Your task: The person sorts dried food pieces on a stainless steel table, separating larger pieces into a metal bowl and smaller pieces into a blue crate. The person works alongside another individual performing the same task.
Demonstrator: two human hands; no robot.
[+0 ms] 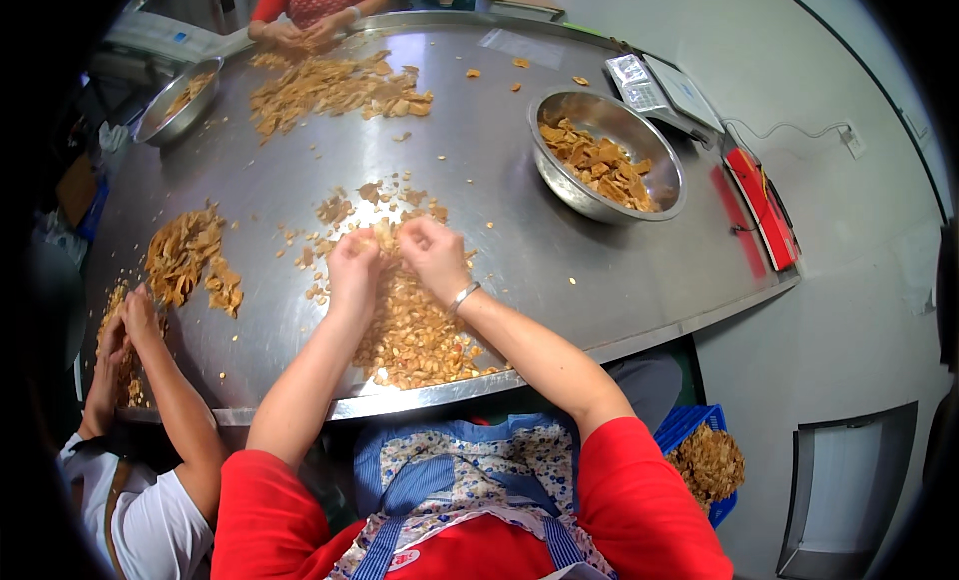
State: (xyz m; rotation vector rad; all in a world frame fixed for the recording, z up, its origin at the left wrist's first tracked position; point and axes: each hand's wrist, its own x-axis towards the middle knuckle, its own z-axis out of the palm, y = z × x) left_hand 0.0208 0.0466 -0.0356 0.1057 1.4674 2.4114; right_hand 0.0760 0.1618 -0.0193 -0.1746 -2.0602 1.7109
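Note:
Above a spread pile of small light-brown pieces, like shelled kernels (415, 345), my left hand (353, 263) and my right hand (432, 252) are pinched close to each other, fingertips over the pile's far end. A small pale piece (385, 236) shows blurred at their fingertips; which hand grips it, and what exactly it is, I cannot make out. A metal bangle (465, 296) is on my right wrist. Flat brown flakes (340, 205) lie scattered just beyond my hands on the steel table (539, 285).
A steel bowl of flakes (599, 165) stands right, near a scale (639, 90) and a red device (759, 210). Co-workers' hands work at left (140, 320) and far side (295, 35), near flake heaps (185, 250) and another bowl (180, 105). A filled blue crate (704, 465) is below right.

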